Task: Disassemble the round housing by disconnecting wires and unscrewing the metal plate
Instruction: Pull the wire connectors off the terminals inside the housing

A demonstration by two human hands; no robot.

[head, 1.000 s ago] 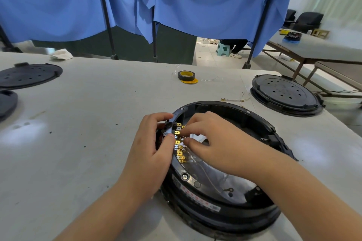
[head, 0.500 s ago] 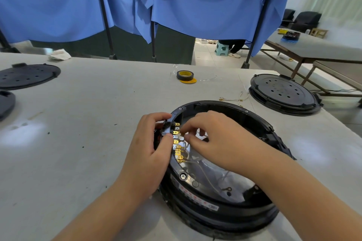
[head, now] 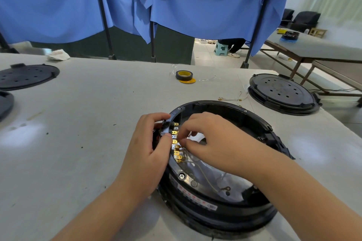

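The round black housing (head: 260, 127) lies on the white table in front of me, with a shiny metal plate (head: 207, 178) inside it. A row of gold terminals (head: 176, 143) runs along its left inner rim, with thin wires (head: 205, 176) trailing over the plate. My left hand (head: 148, 148) grips the housing's left rim, thumb by the terminals. My right hand (head: 211, 143) reaches in from the right and pinches a wire connector at the terminal row. A screw (head: 182, 176) sits in the plate's near-left edge.
A roll of black and yellow tape (head: 184, 75) lies further back. A second black round cover (head: 282, 93) is at the right, with loose wires (head: 235, 98) beside it. Two more black discs (head: 25, 76) are at the far left. Blue curtains hang behind.
My right hand's fingertips have shifted slightly down along the terminal row. The left hand keeps its hold on the rim.
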